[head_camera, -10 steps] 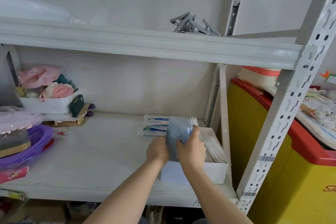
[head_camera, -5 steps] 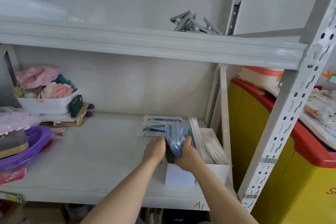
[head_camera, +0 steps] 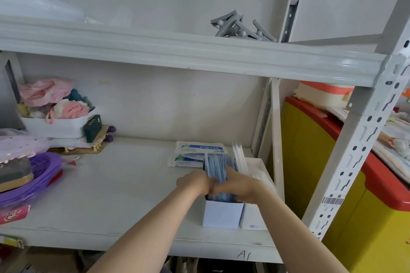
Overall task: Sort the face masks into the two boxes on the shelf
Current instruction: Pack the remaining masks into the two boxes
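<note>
Two white boxes stand side by side at the right end of the shelf [head_camera: 111, 195]. In the left box [head_camera: 223, 215] a stack of blue face masks [head_camera: 216, 167] stands on edge. My left hand [head_camera: 193, 184] and my right hand [head_camera: 238, 186] press against the stack from either side, low in the box. The right box [head_camera: 257, 168] holds white wrapped masks [head_camera: 238, 158] leaning upright. Behind the boxes lie flat white and blue mask packets [head_camera: 199, 148].
A white bin of pink and teal cloth items [head_camera: 53, 126] sits at the back left, with a dark green box [head_camera: 93, 127] beside it. Purple baskets [head_camera: 37, 175] crowd the left edge. A shelf upright [head_camera: 355, 139] and a yellow-and-red chest [head_camera: 332, 162] stand to the right.
The blue mask stack went down from above the box into the left box. Both hands followed it down and now squeeze it from the sides.
</note>
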A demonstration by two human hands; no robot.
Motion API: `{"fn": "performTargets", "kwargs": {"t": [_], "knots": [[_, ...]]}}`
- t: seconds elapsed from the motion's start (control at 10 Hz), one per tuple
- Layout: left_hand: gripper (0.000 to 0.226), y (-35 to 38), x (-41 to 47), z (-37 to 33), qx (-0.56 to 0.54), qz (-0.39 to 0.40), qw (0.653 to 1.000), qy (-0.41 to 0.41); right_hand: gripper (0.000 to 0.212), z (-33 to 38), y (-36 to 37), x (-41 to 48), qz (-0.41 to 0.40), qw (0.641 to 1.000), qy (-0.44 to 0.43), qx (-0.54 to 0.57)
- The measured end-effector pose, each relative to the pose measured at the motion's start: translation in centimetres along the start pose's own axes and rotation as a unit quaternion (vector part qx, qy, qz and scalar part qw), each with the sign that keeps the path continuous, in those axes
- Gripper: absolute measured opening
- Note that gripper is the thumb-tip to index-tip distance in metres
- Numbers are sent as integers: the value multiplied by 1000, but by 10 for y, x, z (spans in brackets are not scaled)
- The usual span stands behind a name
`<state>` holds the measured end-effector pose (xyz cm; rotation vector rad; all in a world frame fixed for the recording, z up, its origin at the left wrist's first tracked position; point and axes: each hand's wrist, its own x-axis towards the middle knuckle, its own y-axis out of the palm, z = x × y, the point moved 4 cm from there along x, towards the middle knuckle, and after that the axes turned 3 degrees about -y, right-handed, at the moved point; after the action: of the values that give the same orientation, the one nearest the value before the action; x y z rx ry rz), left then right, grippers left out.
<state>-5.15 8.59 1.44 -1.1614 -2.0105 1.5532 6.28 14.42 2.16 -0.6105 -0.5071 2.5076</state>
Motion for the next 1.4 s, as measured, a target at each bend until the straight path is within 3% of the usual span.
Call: {"fn": "performTargets", "kwargs": {"t": [0.1,0.2,0.3,0.4,0.5,0.6,0.7,0.8,0.9,1.0,1.1,1.2,1.3,1.4], "knots": [[53,8,6,0,33,20,999,-24,29,2,0,-3,-32,978,36,201],[49,4,11,-7,0,-31,999,-29,24,-1,-5,7,-126,982,85,116],[45,9,17,-14,-21,-20,999,-38,39,0,3,11,-129,983,124,-46],[42,20,22,-16,-52,37,996,-63,39,1,10,13,-139,977,129,-100],[47,20,24,-18,-51,17,996,-74,40,1,9,19,-168,971,154,-73],[46,8,22,-21,-51,-118,991,-28,43,0,7,19,-212,970,119,-11],[38,18,24,-28,-18,-172,979,108,44,-2,8,15,-197,974,98,-48],[40,30,37,-22,-37,-43,990,127,57,-5,9,10,-166,980,110,-23],[53,25,40,-21,71,-42,987,136,58,8,1,-2,-257,962,-43,-84],[46,10,25,-36,48,-158,969,183,41,11,-10,-45,-456,853,-197,-158],[38,-3,4,-64,-67,-184,952,237,62,-14,-22,-78,-603,740,-163,-252],[49,-4,0,-88,-247,-109,947,173,84,-45,-32,-81,-534,823,-103,-163],[76,0,10,-100,-328,-81,934,120,66,-63,-41,-72,-450,889,-29,-79],[89,2,23,-106,-288,-94,946,115,35,-58,-51,-65,-415,890,41,-184]]}}
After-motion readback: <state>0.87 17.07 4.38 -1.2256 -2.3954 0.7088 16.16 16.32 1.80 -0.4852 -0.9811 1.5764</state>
